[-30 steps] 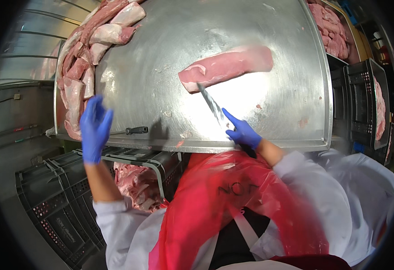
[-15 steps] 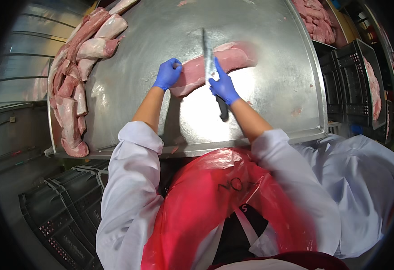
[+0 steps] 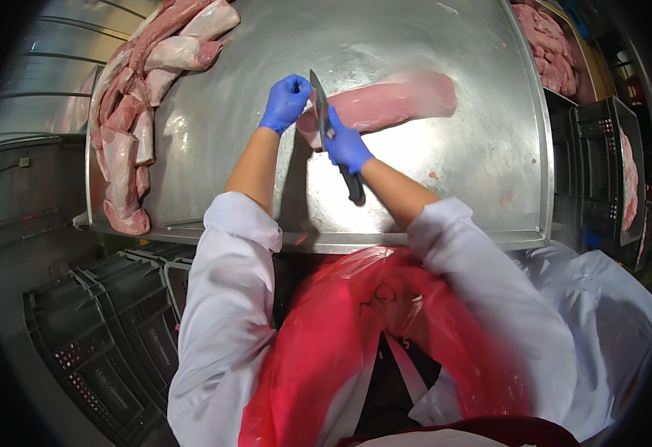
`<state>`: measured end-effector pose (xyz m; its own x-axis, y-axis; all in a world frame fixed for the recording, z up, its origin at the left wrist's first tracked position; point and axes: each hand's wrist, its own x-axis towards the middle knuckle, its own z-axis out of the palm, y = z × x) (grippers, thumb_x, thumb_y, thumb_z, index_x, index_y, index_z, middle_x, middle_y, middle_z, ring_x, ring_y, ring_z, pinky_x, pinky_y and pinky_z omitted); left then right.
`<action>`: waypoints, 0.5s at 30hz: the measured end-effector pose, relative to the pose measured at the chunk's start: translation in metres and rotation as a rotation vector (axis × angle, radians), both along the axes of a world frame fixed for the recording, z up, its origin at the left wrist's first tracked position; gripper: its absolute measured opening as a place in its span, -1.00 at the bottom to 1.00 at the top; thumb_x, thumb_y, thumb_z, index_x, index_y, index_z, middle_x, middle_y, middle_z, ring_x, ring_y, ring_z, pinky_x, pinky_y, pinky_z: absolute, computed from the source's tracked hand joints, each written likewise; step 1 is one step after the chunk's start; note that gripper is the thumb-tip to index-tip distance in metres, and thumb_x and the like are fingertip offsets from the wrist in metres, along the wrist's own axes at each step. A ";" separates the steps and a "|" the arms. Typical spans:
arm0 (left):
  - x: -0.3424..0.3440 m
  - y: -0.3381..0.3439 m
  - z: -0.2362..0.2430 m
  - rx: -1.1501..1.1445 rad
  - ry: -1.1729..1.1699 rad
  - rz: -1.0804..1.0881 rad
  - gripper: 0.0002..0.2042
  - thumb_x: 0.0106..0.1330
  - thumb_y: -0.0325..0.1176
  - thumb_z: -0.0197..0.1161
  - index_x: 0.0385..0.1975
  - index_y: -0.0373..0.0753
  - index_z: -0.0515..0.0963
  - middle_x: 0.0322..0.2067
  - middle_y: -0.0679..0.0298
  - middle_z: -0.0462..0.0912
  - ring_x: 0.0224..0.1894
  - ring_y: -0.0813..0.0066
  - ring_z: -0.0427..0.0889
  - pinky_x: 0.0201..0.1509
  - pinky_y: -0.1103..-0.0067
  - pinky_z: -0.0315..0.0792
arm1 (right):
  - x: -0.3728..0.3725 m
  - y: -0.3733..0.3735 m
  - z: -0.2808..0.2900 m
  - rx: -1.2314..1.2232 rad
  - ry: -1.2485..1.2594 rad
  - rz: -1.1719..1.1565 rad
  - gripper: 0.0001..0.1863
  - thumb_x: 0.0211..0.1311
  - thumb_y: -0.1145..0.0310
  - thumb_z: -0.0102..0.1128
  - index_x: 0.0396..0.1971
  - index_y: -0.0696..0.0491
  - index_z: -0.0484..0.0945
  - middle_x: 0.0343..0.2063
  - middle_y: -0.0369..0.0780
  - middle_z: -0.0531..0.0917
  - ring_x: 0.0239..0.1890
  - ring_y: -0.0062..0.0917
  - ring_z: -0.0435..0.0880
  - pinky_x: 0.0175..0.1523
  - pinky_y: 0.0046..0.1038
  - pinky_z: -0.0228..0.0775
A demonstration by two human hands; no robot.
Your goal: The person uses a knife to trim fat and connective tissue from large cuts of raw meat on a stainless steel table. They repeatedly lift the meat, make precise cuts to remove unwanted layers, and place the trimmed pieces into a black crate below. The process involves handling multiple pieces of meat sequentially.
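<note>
A long piece of pink meat [image 3: 393,101] lies across the metal table in front of me. My right hand [image 3: 347,144], in a blue glove, is closed round the black handle of a knife [image 3: 320,106]. Its blade points away from me and crosses over the left end of the meat. Just left of the blade, my blue-gloved left hand [image 3: 285,102] is closed in a pinch beside that end. What its fingertips hold, if anything, is too small to make out.
Many pale and pink meat pieces [image 3: 123,153] are heaped along the left edge of the metal table [image 3: 445,179]. At the right stand a bin of meat [image 3: 546,48] and dark crates [image 3: 598,171]. More dark crates [image 3: 109,335] stand at lower left. White cloth [image 3: 594,305] shows at lower right.
The knife and my right hand have moved left along the meat to its left end. My left hand has come up slightly, off the meat's near side. The view has shifted a little.
</note>
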<state>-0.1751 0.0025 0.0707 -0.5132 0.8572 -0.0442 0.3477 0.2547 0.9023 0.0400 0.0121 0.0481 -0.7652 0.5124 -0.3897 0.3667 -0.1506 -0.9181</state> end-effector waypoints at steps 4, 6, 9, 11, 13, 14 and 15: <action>-0.015 -0.062 0.051 0.161 -0.125 0.119 -0.86 0.34 -0.35 0.29 -0.28 -0.29 0.61 -0.47 0.35 0.60 -0.47 0.63 0.49 -0.36 0.60 0.40 | 0.045 -0.068 0.033 -0.092 -0.053 0.378 -0.14 0.33 0.41 0.03 0.56 -0.20 -0.16 -0.41 -0.15 0.64 -0.56 -0.49 0.60 -0.41 -0.42 0.56; -0.019 -0.095 0.091 0.219 -0.120 0.116 -0.86 0.37 -0.34 0.28 -0.25 -0.28 0.61 -0.45 0.37 0.57 -0.45 0.63 0.47 -0.33 0.62 0.38 | 0.054 -0.069 0.034 -0.145 0.024 0.405 -0.15 0.35 0.37 0.07 0.55 -0.26 -0.12 -0.31 -0.18 0.65 -0.48 -0.49 0.63 -0.38 -0.43 0.57; -0.025 -0.188 0.164 0.165 -0.027 0.248 -0.83 0.38 -0.29 0.27 -0.20 -0.24 0.60 -0.44 0.42 0.50 -0.46 0.65 0.40 -0.38 0.67 0.26 | 0.051 0.000 0.006 -0.031 -0.027 0.310 -0.28 0.46 0.04 0.06 0.53 -0.31 0.02 -0.25 -0.22 0.64 -0.43 -0.56 0.57 -0.29 -0.46 0.55; 0.003 -0.261 0.209 0.140 0.024 0.479 -0.90 0.36 -0.34 0.25 -0.34 -0.20 0.53 -0.46 0.46 0.43 -0.48 0.71 0.33 -0.43 0.70 0.18 | 0.068 0.057 0.013 0.099 0.228 0.197 -0.35 0.51 0.12 -0.04 0.52 -0.15 0.08 0.14 -0.19 0.54 0.12 -0.51 0.49 0.21 -0.43 0.36; 0.019 -0.343 0.231 -0.026 0.121 0.458 -0.81 0.39 -0.33 0.20 -0.48 -0.18 0.46 -0.54 0.50 0.34 -0.50 0.73 0.25 -0.45 0.70 0.11 | 0.084 0.116 0.011 0.331 0.303 0.189 -0.35 0.48 0.39 0.03 0.51 -0.15 0.12 0.25 -0.21 0.52 0.28 -0.51 0.44 0.36 -0.47 0.25; 0.032 -0.386 0.232 -0.118 0.071 0.522 -0.84 0.38 -0.35 0.22 -0.47 -0.20 0.50 -0.54 0.48 0.41 -0.50 0.73 0.30 -0.44 0.70 0.16 | 0.085 0.149 0.020 0.646 0.046 0.330 -0.30 0.43 0.41 0.07 0.51 -0.30 0.11 0.12 -0.15 0.63 0.14 -0.40 0.61 0.29 -0.44 0.38; 0.044 -0.434 0.216 -0.215 0.058 0.561 -0.87 0.38 -0.37 0.22 -0.44 -0.21 0.53 -0.51 0.46 0.47 -0.49 0.72 0.34 -0.42 0.70 0.22 | 0.071 0.168 0.026 0.760 -0.022 0.449 -0.30 0.40 0.43 0.05 0.50 -0.26 0.12 0.16 -0.11 0.59 0.16 -0.34 0.59 0.27 -0.40 0.40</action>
<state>-0.1309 -0.4319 0.2863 -0.8912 0.4299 -0.1448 0.1548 0.5882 0.7938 0.1114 0.1798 0.0737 -0.9528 0.2919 -0.0828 0.2635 0.6604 -0.7031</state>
